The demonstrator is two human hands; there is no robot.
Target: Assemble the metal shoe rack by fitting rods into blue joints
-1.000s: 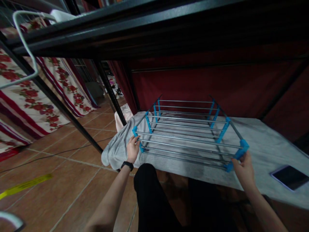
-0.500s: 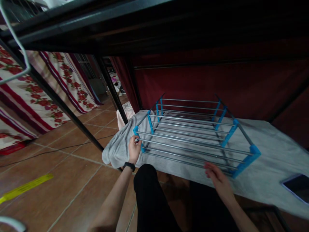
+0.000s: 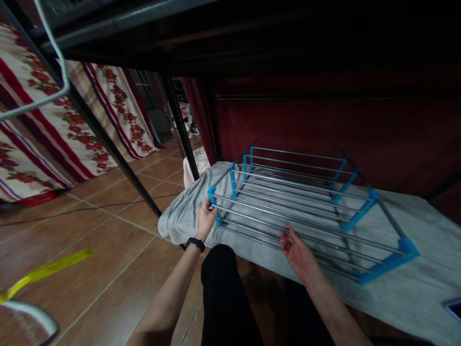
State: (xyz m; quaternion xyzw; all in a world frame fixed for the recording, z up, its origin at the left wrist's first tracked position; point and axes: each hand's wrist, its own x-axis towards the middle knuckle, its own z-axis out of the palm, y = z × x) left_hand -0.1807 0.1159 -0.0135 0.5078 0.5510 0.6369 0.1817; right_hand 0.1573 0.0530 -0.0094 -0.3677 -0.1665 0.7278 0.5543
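Observation:
A shoe rack [image 3: 288, 214] of thin grey metal rods and blue plastic joints lies on a grey blanket. My left hand [image 3: 206, 218], with a dark band on the wrist, pinches the rack's near left corner, by the blue joint [image 3: 212, 193]. In front of the near rods is my right hand [image 3: 297, 250], palm turned partly up and fingers loosely curled apart, holding nothing. Its fingertips overlap the rods in the view; whether they touch cannot be made out. The rack's right end, with a blue end piece [image 3: 391, 264], slants toward me.
Beneath the rack, the grey blanket [image 3: 414, 293] covers a lower bunk. A dark bed frame [image 3: 111, 149] crosses at left and overhead. A phone [image 3: 454, 307] lies at the right edge. A cable [image 3: 101, 207] runs over the tiled floor; a yellow strip [image 3: 59, 265] appears at lower left.
My right hand has moved left along the rack's front, and its palm has turned upward. My left hand stays at the corner. The view has shifted, and the rack's right end appears nearer.

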